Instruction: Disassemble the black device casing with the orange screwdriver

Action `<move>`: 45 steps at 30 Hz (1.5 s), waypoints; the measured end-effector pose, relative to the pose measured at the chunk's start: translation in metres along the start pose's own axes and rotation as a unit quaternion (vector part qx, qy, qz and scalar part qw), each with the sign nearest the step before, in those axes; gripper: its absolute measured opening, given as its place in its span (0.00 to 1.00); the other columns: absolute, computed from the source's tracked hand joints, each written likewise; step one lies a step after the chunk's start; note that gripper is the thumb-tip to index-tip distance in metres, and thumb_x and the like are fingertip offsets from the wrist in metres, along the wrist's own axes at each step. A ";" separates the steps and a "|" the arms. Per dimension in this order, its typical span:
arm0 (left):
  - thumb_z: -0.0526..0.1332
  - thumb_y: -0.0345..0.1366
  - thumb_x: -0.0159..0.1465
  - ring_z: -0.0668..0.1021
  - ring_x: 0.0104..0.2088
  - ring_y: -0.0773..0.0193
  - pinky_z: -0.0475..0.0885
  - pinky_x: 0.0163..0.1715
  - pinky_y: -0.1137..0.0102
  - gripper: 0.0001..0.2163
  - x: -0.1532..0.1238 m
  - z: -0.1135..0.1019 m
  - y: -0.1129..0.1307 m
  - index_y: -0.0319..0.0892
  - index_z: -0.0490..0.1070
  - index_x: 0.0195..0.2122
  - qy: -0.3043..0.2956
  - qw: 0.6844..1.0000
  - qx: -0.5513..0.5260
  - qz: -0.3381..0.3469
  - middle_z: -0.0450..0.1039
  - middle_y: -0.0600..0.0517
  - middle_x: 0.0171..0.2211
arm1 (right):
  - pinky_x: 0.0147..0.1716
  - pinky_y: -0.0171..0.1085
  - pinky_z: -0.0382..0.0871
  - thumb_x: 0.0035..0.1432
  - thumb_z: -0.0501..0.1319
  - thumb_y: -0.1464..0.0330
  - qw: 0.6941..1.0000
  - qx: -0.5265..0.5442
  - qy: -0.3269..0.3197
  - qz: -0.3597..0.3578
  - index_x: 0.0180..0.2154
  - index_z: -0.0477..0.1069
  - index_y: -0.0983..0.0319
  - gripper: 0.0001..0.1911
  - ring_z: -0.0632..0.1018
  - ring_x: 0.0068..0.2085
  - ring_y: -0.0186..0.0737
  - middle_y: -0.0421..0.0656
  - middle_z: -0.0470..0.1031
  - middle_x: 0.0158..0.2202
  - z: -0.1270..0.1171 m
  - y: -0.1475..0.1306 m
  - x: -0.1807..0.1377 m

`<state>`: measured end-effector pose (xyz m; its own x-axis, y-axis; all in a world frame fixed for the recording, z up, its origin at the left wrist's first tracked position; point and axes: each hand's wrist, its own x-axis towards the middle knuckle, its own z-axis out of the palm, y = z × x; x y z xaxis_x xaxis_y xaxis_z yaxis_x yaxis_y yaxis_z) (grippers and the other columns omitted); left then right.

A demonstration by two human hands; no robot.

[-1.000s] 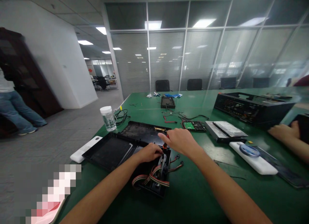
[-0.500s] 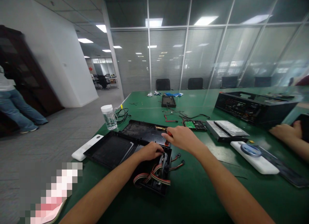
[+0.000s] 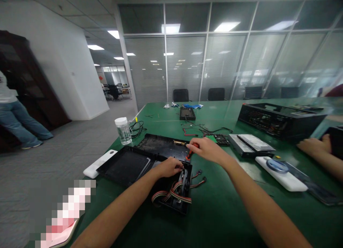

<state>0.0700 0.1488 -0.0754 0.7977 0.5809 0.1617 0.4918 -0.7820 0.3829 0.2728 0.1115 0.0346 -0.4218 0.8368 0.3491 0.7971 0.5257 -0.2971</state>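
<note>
In the head view a screwdriver (image 3: 189,154) with a red-orange and black handle is gripped in my right hand (image 3: 207,148), slanting down over the far right corner of an open black plastic casing (image 3: 124,166). My left hand (image 3: 170,167) reaches into the casing's right section, thumb and fingertips pinched together near a narrow part; whatever they hold is too small to make out. Below this hand, a striped ribbon of red, white and black wires (image 3: 180,197) loops over the casing. Two connector leads (image 3: 200,182) stick out to its right. A second black panel (image 3: 157,144) lies behind it.
A water bottle (image 3: 123,132) and a white block (image 3: 100,164) stand left. Right are a circuit board (image 3: 221,139), a metal drive (image 3: 252,144), a white device (image 3: 281,175) and a black computer case (image 3: 278,121). Another person's hand (image 3: 316,147) is at the right edge.
My right hand has lifted slightly and turned, so more of the screwdriver shows. The left hand stays pinched at the same spot in the casing. The view has shifted a little.
</note>
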 end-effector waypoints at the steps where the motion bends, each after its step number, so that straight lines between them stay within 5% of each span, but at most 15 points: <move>1: 0.57 0.30 0.58 0.75 0.34 0.67 0.65 0.37 0.77 0.08 0.000 -0.003 0.000 0.39 0.74 0.36 0.003 1.000 0.004 -0.002 0.76 0.52 0.33 | 0.25 0.32 0.58 0.58 0.49 0.53 0.998 0.061 0.003 0.008 0.30 0.71 0.62 0.21 0.70 0.24 0.34 0.40 0.70 0.22 -0.004 0.007 -0.001; 4: 0.57 0.31 0.58 0.75 0.34 0.67 0.66 0.37 0.77 0.09 -0.003 -0.018 -0.001 0.39 0.74 0.38 0.015 0.999 0.034 -0.022 0.76 0.51 0.34 | 0.20 0.31 0.58 0.56 0.51 0.53 0.945 0.315 0.068 0.056 0.32 0.70 0.63 0.20 0.66 0.19 0.31 0.36 0.66 0.18 -0.009 0.030 -0.007; 8: 0.59 0.29 0.54 0.75 0.32 0.66 0.66 0.35 0.76 0.08 -0.010 -0.036 -0.013 0.40 0.76 0.34 -0.051 0.988 0.127 -0.069 0.76 0.50 0.31 | 0.25 0.30 0.65 0.52 0.58 0.56 0.743 0.619 0.239 0.088 0.38 0.68 0.61 0.16 0.70 0.26 0.29 0.38 0.70 0.29 0.013 0.048 -0.029; 11: 0.59 0.27 0.51 0.76 0.30 0.64 0.67 0.31 0.76 0.08 -0.014 -0.041 -0.022 0.40 0.76 0.30 -0.118 0.974 0.165 -0.101 0.76 0.50 0.29 | 0.28 0.29 0.67 0.48 0.63 0.61 0.671 0.688 0.239 0.139 0.38 0.67 0.60 0.15 0.71 0.29 0.29 0.38 0.69 0.33 0.041 0.046 -0.056; 13: 0.61 0.28 0.50 0.76 0.30 0.64 0.67 0.30 0.76 0.09 -0.015 -0.041 -0.026 0.41 0.76 0.32 -0.136 0.971 0.161 -0.112 0.76 0.51 0.29 | 0.24 0.28 0.65 0.49 0.63 0.64 0.691 0.671 0.221 0.155 0.31 0.64 0.60 0.10 0.69 0.26 0.27 0.36 0.66 0.30 0.057 0.036 -0.075; 16: 0.65 0.33 0.48 0.75 0.30 0.64 0.67 0.30 0.76 0.13 -0.016 -0.045 -0.026 0.44 0.74 0.37 -0.138 0.972 0.137 -0.131 0.75 0.52 0.29 | 0.22 0.30 0.64 0.55 0.57 0.65 0.826 0.529 0.151 0.124 0.25 0.58 0.60 0.10 0.67 0.22 0.28 0.36 0.64 0.26 0.071 0.005 -0.102; 18: 0.65 0.38 0.49 0.75 0.31 0.63 0.67 0.31 0.75 0.16 -0.016 -0.050 -0.025 0.44 0.73 0.40 -0.123 0.975 0.125 -0.137 0.75 0.52 0.29 | 0.31 0.34 0.69 0.56 0.53 0.68 0.930 0.361 0.054 0.045 0.29 0.62 0.60 0.05 0.72 0.30 0.33 0.41 0.68 0.33 0.075 -0.022 -0.117; 20: 0.62 0.40 0.53 0.75 0.33 0.63 0.67 0.34 0.74 0.14 -0.016 -0.055 -0.025 0.44 0.72 0.41 -0.085 0.980 0.127 -0.130 0.74 0.51 0.31 | 0.43 0.40 0.67 0.53 0.55 0.72 0.979 0.180 -0.065 -0.066 0.43 0.64 0.60 0.14 0.72 0.44 0.41 0.46 0.67 0.47 0.081 -0.047 -0.130; 23: 0.57 0.38 0.58 0.73 0.39 0.62 0.66 0.39 0.73 0.13 -0.014 -0.059 -0.032 0.42 0.70 0.43 -0.010 0.984 0.143 -0.109 0.73 0.49 0.37 | 0.41 0.39 0.69 0.46 0.56 0.77 0.991 -0.006 -0.099 -0.095 0.54 0.57 0.61 0.31 0.73 0.44 0.45 0.50 0.63 0.54 0.095 -0.069 -0.146; 26: 0.58 0.37 0.57 0.73 0.41 0.62 0.65 0.41 0.73 0.13 -0.008 -0.061 -0.049 0.41 0.70 0.42 -0.015 0.982 0.136 -0.128 0.72 0.48 0.40 | 0.38 0.39 0.71 0.43 0.58 0.78 0.991 -0.086 -0.089 -0.045 0.54 0.58 0.62 0.33 0.74 0.43 0.47 0.51 0.66 0.51 0.106 -0.070 -0.158; 34: 0.61 0.40 0.53 0.74 0.32 0.67 0.65 0.28 0.78 0.14 0.019 -0.071 -0.081 0.40 0.73 0.39 -0.164 0.958 0.030 -0.231 0.74 0.53 0.33 | 0.45 0.39 0.68 0.47 0.57 0.75 0.998 -0.040 -0.050 -0.021 0.49 0.61 0.62 0.24 0.70 0.48 0.45 0.49 0.61 0.54 0.101 -0.061 -0.161; 40: 0.61 0.47 0.53 0.73 0.32 0.66 0.64 0.27 0.78 0.17 0.025 -0.063 -0.087 0.40 0.74 0.37 -0.173 0.962 0.002 -0.213 0.74 0.52 0.32 | 0.41 0.35 0.68 0.50 0.54 0.73 0.997 0.024 -0.070 -0.038 0.48 0.59 0.60 0.21 0.72 0.45 0.40 0.45 0.62 0.54 0.096 -0.073 -0.150; 45: 0.62 0.48 0.50 0.73 0.31 0.67 0.63 0.27 0.78 0.18 0.023 -0.061 -0.088 0.40 0.74 0.35 -0.163 0.961 0.017 -0.224 0.74 0.53 0.30 | 0.28 0.34 0.69 0.49 0.57 0.72 0.992 -0.094 -0.085 -0.015 0.46 0.61 0.58 0.20 0.76 0.32 0.40 0.45 0.69 0.44 0.106 -0.083 -0.150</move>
<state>0.0235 0.2452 -0.0497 0.5669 0.7639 -0.3083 0.8183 -0.4792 0.3174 0.2240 -0.0415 -0.0878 -0.4998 0.8436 0.1964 0.8432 0.5257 -0.1127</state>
